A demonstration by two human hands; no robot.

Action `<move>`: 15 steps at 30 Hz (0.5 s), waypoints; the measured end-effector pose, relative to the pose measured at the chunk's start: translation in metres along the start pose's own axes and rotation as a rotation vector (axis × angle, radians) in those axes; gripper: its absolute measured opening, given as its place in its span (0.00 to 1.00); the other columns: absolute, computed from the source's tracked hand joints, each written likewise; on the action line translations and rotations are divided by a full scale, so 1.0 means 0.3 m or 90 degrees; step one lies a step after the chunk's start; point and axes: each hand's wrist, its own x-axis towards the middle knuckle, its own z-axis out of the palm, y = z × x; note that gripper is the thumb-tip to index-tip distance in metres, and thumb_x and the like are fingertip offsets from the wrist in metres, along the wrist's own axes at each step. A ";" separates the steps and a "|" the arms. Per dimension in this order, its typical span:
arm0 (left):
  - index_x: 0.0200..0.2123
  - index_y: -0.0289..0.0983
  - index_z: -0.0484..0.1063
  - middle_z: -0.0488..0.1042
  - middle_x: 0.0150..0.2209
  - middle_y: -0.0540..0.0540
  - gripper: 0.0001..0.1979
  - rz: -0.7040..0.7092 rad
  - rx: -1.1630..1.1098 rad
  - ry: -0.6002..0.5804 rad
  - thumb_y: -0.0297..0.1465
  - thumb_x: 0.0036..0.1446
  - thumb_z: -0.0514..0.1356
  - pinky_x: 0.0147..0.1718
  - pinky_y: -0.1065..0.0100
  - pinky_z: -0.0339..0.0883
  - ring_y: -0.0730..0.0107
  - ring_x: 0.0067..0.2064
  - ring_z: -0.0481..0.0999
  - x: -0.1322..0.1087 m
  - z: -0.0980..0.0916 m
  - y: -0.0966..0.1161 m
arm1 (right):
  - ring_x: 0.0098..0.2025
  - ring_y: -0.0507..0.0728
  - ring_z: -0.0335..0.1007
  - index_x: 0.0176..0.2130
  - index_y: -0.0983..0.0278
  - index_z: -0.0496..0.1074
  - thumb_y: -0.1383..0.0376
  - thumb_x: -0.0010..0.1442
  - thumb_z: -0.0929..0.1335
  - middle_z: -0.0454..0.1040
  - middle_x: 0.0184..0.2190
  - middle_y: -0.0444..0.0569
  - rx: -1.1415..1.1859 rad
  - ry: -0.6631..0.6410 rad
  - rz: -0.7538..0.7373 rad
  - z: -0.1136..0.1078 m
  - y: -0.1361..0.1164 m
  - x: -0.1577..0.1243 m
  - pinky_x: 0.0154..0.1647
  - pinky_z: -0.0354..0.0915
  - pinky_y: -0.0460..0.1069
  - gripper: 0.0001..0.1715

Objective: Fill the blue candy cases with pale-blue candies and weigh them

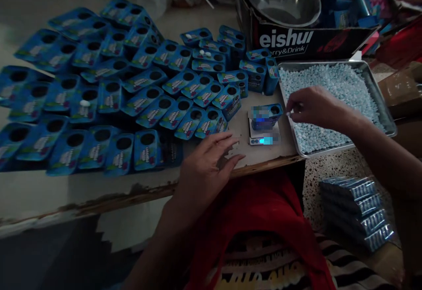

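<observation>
My right hand [311, 105] is over the left edge of a metal tray [389, 116] full of pale blue-white candies [332, 83]. Thumb and fingertips are pinched on a small white candy [290, 113]. Left of it, a blue box [275, 110] with a round hole in its top sits on a small digital scale [252, 136] with a lit display. My left hand [209, 156] rests near the table's front edge, left of the scale. Its fingers are apart and hold nothing.
Rows of blue boxes [145, 99] with dark round holes cover the table's left side; a few carry loose candies on top. Behind the tray, a metal bowl [283, 0] sits in a black carton [310, 46]. Wrapped packs [356, 211] are stacked low at right.
</observation>
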 end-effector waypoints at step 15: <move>0.59 0.43 0.78 0.83 0.60 0.42 0.13 0.016 0.002 -0.008 0.31 0.73 0.65 0.62 0.58 0.80 0.56 0.60 0.85 -0.012 0.018 -0.055 | 0.45 0.65 0.81 0.39 0.63 0.84 0.76 0.61 0.69 0.83 0.40 0.55 -0.203 -0.010 -0.127 -0.013 -0.162 0.103 0.45 0.72 0.55 0.15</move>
